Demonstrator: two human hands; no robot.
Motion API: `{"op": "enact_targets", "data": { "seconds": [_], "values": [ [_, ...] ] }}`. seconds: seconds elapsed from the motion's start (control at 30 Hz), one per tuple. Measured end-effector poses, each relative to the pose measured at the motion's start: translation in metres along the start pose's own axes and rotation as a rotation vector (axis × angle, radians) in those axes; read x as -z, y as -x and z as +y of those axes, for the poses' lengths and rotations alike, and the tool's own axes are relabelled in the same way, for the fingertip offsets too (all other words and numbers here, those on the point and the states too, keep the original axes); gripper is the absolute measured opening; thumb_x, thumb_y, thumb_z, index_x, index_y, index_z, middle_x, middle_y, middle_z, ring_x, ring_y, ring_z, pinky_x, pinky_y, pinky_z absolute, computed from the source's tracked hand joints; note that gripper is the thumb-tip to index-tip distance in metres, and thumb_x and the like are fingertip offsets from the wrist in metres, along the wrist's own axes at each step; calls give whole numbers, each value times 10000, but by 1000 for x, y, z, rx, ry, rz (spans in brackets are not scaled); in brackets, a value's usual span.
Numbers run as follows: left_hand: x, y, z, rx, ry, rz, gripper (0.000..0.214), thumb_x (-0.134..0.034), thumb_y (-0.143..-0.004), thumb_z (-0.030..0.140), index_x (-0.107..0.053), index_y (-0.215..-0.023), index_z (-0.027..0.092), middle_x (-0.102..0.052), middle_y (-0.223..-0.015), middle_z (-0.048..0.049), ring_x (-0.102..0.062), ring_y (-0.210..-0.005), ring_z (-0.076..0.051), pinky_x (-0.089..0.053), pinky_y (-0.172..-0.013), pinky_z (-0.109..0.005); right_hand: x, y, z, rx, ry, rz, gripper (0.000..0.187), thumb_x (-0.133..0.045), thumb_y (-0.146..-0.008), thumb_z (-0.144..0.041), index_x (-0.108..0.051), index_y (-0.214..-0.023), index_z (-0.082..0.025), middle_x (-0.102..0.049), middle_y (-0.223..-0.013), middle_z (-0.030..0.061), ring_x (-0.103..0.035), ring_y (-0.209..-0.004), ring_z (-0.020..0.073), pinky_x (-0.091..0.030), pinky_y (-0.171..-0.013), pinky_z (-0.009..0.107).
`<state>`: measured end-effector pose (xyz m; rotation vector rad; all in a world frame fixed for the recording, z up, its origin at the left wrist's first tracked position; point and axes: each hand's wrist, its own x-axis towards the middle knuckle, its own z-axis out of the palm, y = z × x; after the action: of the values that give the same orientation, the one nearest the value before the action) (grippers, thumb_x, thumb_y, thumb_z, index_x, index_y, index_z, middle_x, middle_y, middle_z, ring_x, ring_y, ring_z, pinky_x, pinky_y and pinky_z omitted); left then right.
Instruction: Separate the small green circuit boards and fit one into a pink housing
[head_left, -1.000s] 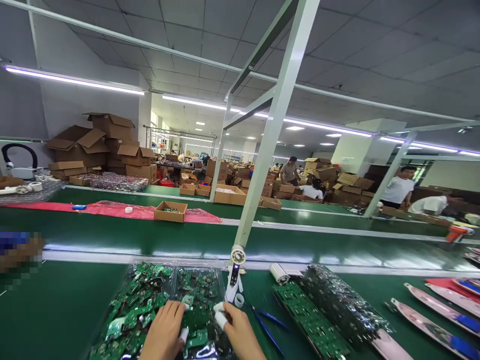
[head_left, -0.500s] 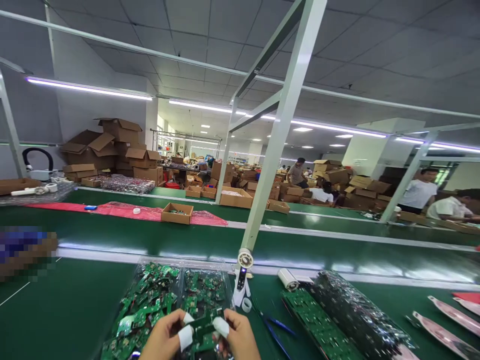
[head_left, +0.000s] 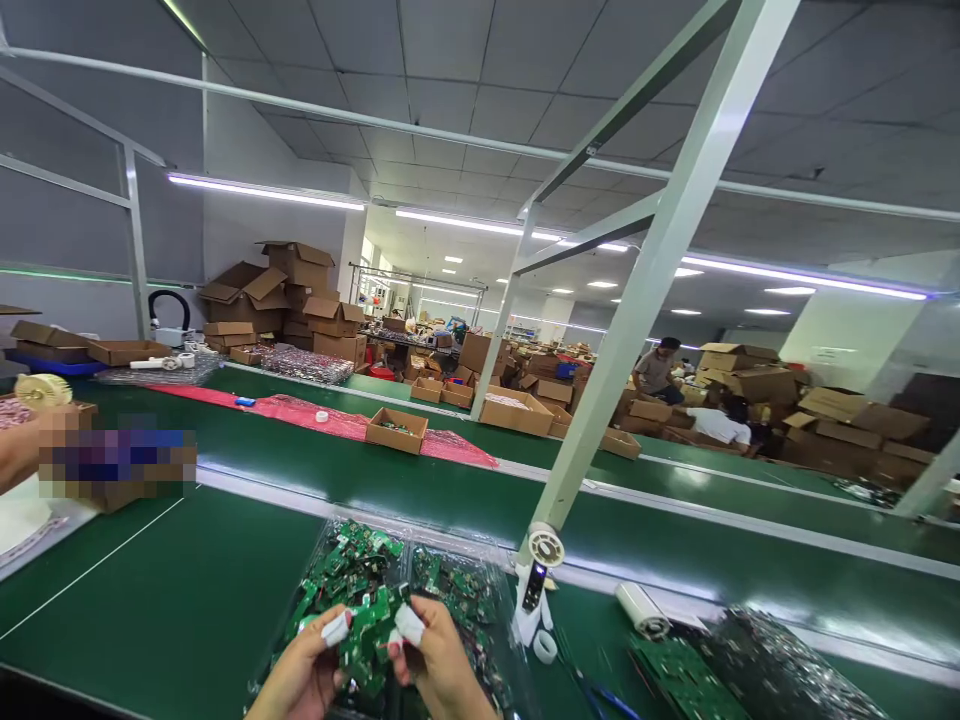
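The left hand [head_left: 300,675] and right hand [head_left: 439,665] both pinch a green circuit board [head_left: 371,635], their grips pressed onto it by white-taped fingertips [head_left: 409,624]. The board sits just above a clear plastic bag [head_left: 360,525] heaped with similar boards on the green tabletop [head_left: 150,590]. A white device [head_left: 531,600] stands just beyond the bag.

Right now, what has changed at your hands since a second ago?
The left hand and right hand have risen from the pile in the clear bag and now hold a green circuit board between them. The view has swung left. The bag and the upright white device stayed put.
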<state>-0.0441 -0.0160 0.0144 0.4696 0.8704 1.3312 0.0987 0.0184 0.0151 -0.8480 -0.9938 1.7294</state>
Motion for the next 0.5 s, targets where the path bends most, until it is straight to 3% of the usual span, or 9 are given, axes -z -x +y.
{"op": "enact_targets", "data": {
  "seconds": [0.1,0.27,0.37,0.5],
  "values": [
    [2,-15,14,-19,19,45,423,-922,-363,276,-708,-702,143,-618,-585,22,-485,-452,-62,-362,-408,-167,-16,-25,-2,-13,-42,9,570,-850,-423,-582,-521,-641,-171,-518,-410,-72,-388,-314,19,-269,-327,136],
    [10,-37,42,-292,-36,34,292,-908,-429,304,-709,-582,156,-600,-522,40,-454,-510,-84,-378,-423,-156,-22,-57,-12,38,-6,46,553,-868,-405,-541,-499,-575,-167,-555,-427,-52,-383,-295,10,-220,-291,125],
    [10,-40,49,-366,-18,45,315,-915,-435,317,-750,-663,175,-635,-577,43,-480,-574,-90,-390,-466,-136,-28,-60,-18,48,-2,47,533,-869,-410,-521,-518,-592,-163,-557,-432,-53,-388,-301,14,-211,-286,123],
    [-1,-36,42,-316,122,47,406,-919,-363,437,-737,-635,197,-610,-569,61,-430,-477,-60,-378,-420,-159,-41,-51,-25,81,-50,21,513,-853,-462,-518,-546,-674,-166,-547,-458,-68,-403,-347,21,-243,-315,130]
  ]
}}
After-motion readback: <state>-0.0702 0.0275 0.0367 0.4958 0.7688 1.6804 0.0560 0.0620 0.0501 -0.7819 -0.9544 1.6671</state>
